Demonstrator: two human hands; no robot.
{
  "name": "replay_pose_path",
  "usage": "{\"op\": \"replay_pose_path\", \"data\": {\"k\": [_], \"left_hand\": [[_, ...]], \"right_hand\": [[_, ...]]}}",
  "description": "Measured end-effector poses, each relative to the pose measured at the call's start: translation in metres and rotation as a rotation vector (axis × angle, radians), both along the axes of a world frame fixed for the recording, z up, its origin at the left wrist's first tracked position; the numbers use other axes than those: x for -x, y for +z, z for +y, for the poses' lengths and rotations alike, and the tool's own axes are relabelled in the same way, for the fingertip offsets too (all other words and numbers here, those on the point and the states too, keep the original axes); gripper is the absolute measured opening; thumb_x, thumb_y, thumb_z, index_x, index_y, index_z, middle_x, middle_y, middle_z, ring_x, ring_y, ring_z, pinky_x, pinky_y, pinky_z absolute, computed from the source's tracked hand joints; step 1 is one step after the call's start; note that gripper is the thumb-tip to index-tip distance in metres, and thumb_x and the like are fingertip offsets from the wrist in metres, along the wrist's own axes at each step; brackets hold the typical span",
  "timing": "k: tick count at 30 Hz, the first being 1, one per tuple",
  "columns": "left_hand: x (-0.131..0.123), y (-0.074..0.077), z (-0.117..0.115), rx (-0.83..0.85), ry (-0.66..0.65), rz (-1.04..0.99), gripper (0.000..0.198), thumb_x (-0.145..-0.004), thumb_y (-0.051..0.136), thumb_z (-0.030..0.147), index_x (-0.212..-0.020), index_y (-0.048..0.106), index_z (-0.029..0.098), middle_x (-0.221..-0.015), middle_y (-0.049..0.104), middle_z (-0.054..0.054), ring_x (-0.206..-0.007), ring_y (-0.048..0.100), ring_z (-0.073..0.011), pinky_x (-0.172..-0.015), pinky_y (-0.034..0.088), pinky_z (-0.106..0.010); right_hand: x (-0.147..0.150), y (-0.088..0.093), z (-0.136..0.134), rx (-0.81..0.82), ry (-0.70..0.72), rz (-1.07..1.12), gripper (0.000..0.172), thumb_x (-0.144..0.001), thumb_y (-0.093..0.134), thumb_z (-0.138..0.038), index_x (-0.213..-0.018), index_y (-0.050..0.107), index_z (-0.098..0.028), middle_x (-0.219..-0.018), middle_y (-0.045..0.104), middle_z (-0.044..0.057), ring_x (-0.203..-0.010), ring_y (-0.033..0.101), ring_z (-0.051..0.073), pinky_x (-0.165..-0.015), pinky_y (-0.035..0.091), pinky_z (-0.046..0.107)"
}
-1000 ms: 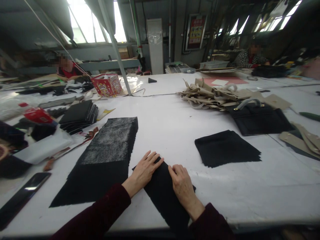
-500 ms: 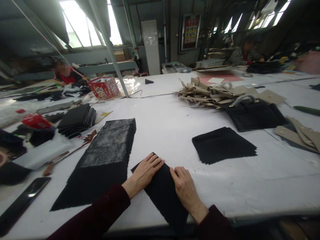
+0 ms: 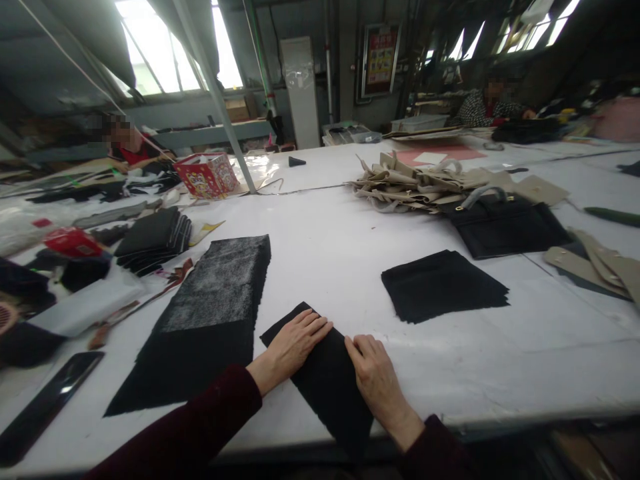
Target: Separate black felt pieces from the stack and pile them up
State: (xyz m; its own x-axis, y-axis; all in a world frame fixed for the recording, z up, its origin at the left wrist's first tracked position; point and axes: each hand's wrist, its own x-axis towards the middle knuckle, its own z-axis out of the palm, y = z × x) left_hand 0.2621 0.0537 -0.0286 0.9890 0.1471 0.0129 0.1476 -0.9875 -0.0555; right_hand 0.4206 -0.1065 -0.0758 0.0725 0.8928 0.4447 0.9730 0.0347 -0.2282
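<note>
A black cloth piece [image 3: 333,380] lies at a slant at the table's near edge, its lower end reaching the rim. My left hand [image 3: 295,340] rests flat on its upper part, fingers stretched out. Along the cloth's right edge, my right hand [image 3: 373,373] has its fingers bent and closed on the border. To the left is a long stack of black cloth [image 3: 200,333] with a greyish, fuzzy upper section. Another black cloth pile [image 3: 443,287] with ragged edges lies to the right.
A black bag [image 3: 510,230] and beige pieces [image 3: 415,183] lie at the back right. On the left are a dark phone-like object [image 3: 50,407], folded dark cloths [image 3: 153,237] and a red patterned box [image 3: 207,176]. A pole [image 3: 220,100] rises behind. Two people sit across the table.
Both hands have shifted slightly to the right along the cloth's upper edge. The view has moved a little.
</note>
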Motion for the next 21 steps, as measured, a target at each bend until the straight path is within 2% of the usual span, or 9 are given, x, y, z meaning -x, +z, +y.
{"op": "replay_pose_path", "data": {"k": [4,7,11,14,18,21], "left_hand": [[-0.002,0.003,-0.004,-0.022,0.000,0.014,0.061,-0.090,0.049,0.009,-0.147,0.035,0.026,-0.132,0.053,-0.005,-0.126,0.045,-0.0219,-0.119,0.017,-0.043],[-0.003,0.006,-0.004,-0.033,-0.029,0.017,0.057,-0.091,0.049,0.011,-0.145,0.038,0.026,-0.134,0.051,-0.005,-0.130,0.041,-0.0236,-0.119,0.016,-0.045],[-0.006,0.005,-0.005,-0.003,-0.091,0.022,0.051,-0.094,0.044,0.010,-0.144,0.038,0.019,-0.135,0.051,-0.008,-0.128,0.044,-0.0209,-0.116,0.027,-0.038],[-0.009,0.005,-0.008,0.014,-0.098,0.039,0.056,-0.092,0.042,0.006,-0.146,0.034,0.018,-0.128,0.054,-0.009,-0.123,0.048,-0.0202,-0.110,0.036,-0.036],[-0.014,0.009,-0.017,-0.021,-0.078,0.068,0.063,-0.089,0.046,0.005,-0.147,0.033,0.025,-0.122,0.055,-0.008,-0.117,0.051,-0.0219,-0.109,0.037,-0.039],[-0.016,0.010,-0.021,-0.038,-0.091,0.063,0.059,-0.089,0.046,0.004,-0.145,0.036,0.022,-0.126,0.053,-0.008,-0.120,0.049,-0.0226,-0.113,0.031,-0.041]], "right_hand": [[-0.003,0.001,-0.005,-0.009,0.008,-0.005,0.034,-0.093,0.042,-0.003,-0.122,0.058,-0.008,-0.093,0.054,0.010,-0.087,0.049,0.023,-0.078,0.042,0.037],[-0.005,0.002,-0.009,0.003,0.012,0.015,0.033,-0.094,0.041,-0.004,-0.123,0.057,-0.008,-0.093,0.054,0.010,-0.088,0.049,0.024,-0.078,0.042,0.037],[-0.008,0.003,-0.015,0.020,0.013,0.033,0.033,-0.095,0.040,-0.005,-0.123,0.057,-0.008,-0.092,0.054,0.009,-0.087,0.048,0.023,-0.077,0.041,0.037],[-0.010,0.005,-0.018,0.015,0.011,0.024,0.034,-0.095,0.038,-0.004,-0.123,0.057,-0.008,-0.092,0.054,0.010,-0.086,0.047,0.023,-0.076,0.041,0.038],[-0.010,0.006,-0.021,0.023,0.010,0.022,0.033,-0.094,0.041,-0.005,-0.122,0.057,-0.008,-0.090,0.053,0.009,-0.085,0.046,0.023,-0.075,0.040,0.037],[-0.010,0.006,-0.023,0.037,0.003,0.020,0.032,-0.094,0.043,-0.006,-0.122,0.058,-0.009,-0.091,0.053,0.009,-0.085,0.046,0.023,-0.075,0.039,0.037]]}}
